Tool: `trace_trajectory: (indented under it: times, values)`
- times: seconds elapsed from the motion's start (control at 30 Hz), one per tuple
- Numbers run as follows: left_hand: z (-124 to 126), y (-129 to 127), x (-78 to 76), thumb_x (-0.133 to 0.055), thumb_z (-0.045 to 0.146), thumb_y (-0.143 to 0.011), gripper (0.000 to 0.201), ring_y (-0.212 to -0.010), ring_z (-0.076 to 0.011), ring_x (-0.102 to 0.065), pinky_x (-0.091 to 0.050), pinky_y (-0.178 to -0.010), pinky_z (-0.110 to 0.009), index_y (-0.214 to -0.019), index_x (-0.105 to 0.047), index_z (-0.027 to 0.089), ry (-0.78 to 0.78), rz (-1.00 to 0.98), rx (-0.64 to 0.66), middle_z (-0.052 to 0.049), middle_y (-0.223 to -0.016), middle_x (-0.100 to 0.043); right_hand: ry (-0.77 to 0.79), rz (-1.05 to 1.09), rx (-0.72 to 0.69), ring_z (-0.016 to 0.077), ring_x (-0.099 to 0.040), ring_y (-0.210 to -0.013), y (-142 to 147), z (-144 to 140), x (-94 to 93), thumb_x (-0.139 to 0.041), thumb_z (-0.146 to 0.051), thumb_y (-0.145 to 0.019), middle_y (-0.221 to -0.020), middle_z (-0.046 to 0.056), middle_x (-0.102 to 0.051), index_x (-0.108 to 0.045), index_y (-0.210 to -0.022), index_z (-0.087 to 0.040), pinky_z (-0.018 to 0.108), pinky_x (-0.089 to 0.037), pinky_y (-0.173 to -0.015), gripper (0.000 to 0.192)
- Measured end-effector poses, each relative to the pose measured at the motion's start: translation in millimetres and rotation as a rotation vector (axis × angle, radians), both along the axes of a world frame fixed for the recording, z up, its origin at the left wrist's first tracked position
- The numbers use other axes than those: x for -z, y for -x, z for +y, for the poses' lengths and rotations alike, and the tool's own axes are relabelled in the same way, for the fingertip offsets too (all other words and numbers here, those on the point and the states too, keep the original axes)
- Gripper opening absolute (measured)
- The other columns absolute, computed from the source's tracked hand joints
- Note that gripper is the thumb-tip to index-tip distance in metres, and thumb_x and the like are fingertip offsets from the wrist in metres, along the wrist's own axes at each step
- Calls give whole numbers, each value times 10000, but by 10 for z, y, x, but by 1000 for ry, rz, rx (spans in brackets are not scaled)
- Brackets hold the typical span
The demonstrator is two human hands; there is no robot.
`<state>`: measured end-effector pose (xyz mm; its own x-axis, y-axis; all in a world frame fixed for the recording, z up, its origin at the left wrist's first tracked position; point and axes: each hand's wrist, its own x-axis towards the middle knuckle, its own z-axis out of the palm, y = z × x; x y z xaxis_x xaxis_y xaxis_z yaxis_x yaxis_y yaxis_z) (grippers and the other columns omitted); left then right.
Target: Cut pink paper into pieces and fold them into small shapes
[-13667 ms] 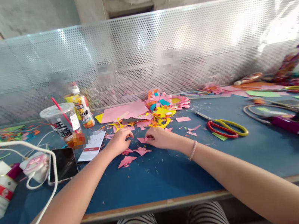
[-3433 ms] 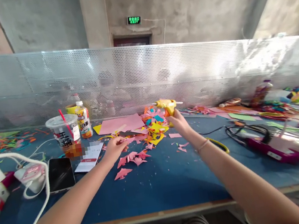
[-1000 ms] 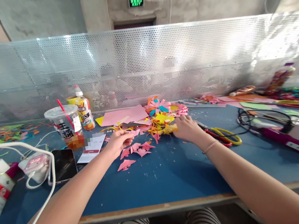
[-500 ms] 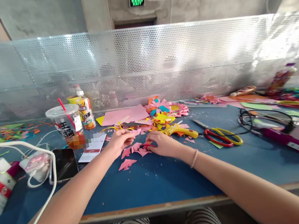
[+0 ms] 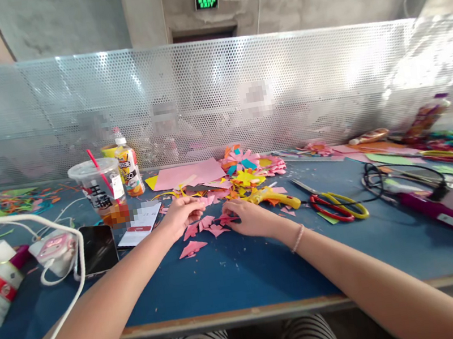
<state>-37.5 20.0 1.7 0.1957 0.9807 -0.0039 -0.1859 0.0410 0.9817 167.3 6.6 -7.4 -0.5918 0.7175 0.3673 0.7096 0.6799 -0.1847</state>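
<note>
My left hand is closed in a pinch on a small pink paper piece in the middle of the blue table. Just to its right, my right hand rests low with fingers curved and a little apart. Its fingertips are beside a darker pink folded paper piece. Between and below the hands lie several more folded pink pieces, with one pink paper piece apart from the others, nearer to me. A yellow-handled glue gun lies beyond my right hand, partly over yellow paper scraps.
Scissors with red and yellow handles lie right of the glue gun. Paper flowers and a pink sheet are behind the hands. Phones, a drink cup and a bottle stand left. A white cable crosses my left forearm.
My right hand has shifted slightly right, its fingers loosening from the darker pink piece, which now lies among the others. My left hand has kept its pinch in the same place.
</note>
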Motion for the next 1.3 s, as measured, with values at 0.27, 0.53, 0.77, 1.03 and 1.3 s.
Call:
trace_trajectory:
  times: [0.27, 0.53, 0.77, 1.03, 1.3]
  values:
    - [20, 9, 21, -669, 179, -591, 113, -466, -49, -506, -416, -489, -178, -629, -579, 123, -3, -6, 12, -1, -545, -587, 4, -23, -11, 169, -540, -835, -26, 14, 11, -463, -136, -737, -897, 76, -580, -520, -892, -163, 274, -423, -737, 168]
    - [25, 14, 14, -668, 183, -594, 115, -459, -49, -503, -412, -474, -174, -618, -575, 119, -3, -7, 8, -9, -547, -590, 40, -10, 9, 159, -576, -779, -20, 26, -50, -408, -39, -680, -876, 61, -629, -572, -921, -157, 253, -429, -699, 314]
    - [18, 3, -9, -663, 156, -594, 102, -444, -43, -500, -415, -467, -164, -608, -570, 117, 20, -1, -18, -10, -531, -591, 88, 56, 13, 152, -588, -754, -45, -15, -70, -399, -35, -641, -942, 75, -633, -575, -1010, -144, 253, -454, -675, 423]
    - [-21, -3, -30, -656, 134, -587, 99, -445, -46, -501, -405, -444, -159, -623, -566, 112, 9, 3, -19, -8, -532, -592, 48, -30, -97, 192, -534, -997, -7, -14, -12, -466, -143, -743, -1097, 118, -557, -530, -1145, -144, 328, -412, -883, 407]
    - [-18, -8, -33, -659, 143, -594, 111, -447, -47, -504, -404, -440, -156, -638, -563, 108, 20, 4, -27, -13, -541, -597, 193, 220, 64, 150, -592, -677, 36, 92, 12, -436, -117, -733, -732, 34, -650, -629, -782, -159, 259, -457, -632, 203]
